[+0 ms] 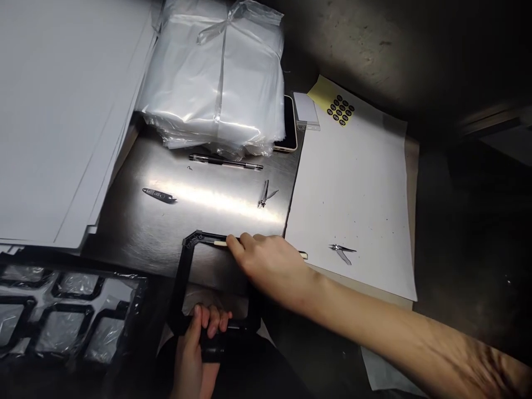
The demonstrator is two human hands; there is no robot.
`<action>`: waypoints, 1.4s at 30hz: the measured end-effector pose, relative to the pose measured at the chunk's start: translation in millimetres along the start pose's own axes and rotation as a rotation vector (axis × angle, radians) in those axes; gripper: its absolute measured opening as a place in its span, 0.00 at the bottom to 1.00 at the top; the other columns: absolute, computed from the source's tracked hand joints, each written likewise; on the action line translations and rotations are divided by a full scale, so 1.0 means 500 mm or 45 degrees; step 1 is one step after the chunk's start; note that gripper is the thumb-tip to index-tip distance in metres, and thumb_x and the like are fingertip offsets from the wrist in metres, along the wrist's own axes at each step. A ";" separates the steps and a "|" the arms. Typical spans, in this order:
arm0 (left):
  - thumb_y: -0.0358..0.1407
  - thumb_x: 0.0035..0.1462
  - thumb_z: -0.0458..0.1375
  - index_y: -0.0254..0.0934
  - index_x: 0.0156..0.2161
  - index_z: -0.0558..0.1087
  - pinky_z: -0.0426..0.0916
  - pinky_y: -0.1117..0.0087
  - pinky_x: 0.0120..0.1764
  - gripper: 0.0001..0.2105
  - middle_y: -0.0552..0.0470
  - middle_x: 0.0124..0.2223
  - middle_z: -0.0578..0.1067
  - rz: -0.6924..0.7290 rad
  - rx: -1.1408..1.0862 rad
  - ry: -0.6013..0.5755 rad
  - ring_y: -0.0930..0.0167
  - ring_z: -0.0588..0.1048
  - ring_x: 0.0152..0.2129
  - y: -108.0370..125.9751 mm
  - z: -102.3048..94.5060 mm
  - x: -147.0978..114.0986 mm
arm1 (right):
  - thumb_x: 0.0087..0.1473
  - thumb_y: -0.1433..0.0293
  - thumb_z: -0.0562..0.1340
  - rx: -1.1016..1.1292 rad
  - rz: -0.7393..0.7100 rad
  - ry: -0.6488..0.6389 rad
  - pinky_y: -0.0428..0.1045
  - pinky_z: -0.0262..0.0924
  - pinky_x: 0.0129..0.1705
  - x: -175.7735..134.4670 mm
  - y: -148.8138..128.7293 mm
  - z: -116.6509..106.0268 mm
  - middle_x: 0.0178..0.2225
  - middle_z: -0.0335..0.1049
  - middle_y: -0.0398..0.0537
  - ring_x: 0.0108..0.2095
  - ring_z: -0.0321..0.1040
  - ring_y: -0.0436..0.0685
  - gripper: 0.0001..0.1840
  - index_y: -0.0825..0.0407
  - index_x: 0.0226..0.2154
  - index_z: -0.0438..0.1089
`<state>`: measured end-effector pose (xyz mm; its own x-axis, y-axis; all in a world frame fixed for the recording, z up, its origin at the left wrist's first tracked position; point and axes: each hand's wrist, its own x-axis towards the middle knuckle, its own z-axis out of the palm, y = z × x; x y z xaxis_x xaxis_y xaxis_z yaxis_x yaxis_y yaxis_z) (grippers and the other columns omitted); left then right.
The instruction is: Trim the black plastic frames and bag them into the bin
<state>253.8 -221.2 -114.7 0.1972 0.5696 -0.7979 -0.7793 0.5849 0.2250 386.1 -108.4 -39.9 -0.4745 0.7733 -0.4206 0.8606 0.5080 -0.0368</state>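
A black plastic frame (188,271) with cut-off corners and an open middle stands upright near my body, at the metal table's front edge. My left hand (203,321) is closed around its lower part, where a black cylindrical piece (213,350) sticks out. My right hand (270,266) is closed over the frame's upper right side, gripping a thin cream-coloured stick-like tool (220,243). One end of the tool lies along the top bar, and the other (304,255) shows past my wrist. Its middle is hidden by my fingers, so its kind is unclear.
On the metal table (208,205) lie a pen (226,162), small nippers (265,195) and a dark blade-like piece (159,195). Behind are tied plastic bags (216,83) and a phone (290,124). More nippers (343,252) and a sticker sheet (341,111) rest on white paper (353,183). Bagged black frames (62,327) sit left.
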 end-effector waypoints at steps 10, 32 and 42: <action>0.41 0.46 0.56 0.36 0.15 0.63 0.62 0.75 0.24 0.16 0.58 0.16 0.61 -0.006 0.055 0.184 0.76 0.62 0.18 0.001 0.004 0.002 | 0.45 0.83 0.50 -0.076 0.006 -0.049 0.44 0.47 0.13 0.000 -0.040 -0.011 0.18 0.60 0.50 0.17 0.59 0.52 0.16 0.68 0.38 0.63; 0.39 0.54 0.48 0.36 0.16 0.63 0.67 0.65 0.37 0.17 0.57 0.17 0.59 -0.015 0.047 0.112 0.75 0.61 0.20 0.002 -0.003 0.008 | 0.41 0.79 0.56 0.456 0.115 -0.326 0.42 0.43 0.14 -0.002 0.050 -0.014 0.18 0.63 0.44 0.16 0.58 0.49 0.07 0.55 0.26 0.65; 0.37 0.53 0.49 0.36 0.17 0.63 0.68 0.66 0.36 0.16 0.59 0.17 0.60 0.028 0.034 0.074 0.75 0.61 0.20 0.003 0.004 0.006 | 0.51 0.70 0.51 0.856 0.265 -0.416 0.42 0.46 0.18 0.012 0.059 0.006 0.18 0.56 0.42 0.17 0.47 0.45 0.11 0.55 0.21 0.63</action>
<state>254.4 -217.5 -115.5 0.1449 0.5484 -0.8236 -0.7668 0.5883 0.2568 409.0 -90.0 -46.3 -0.3018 0.6232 -0.7215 0.9030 -0.0560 -0.4260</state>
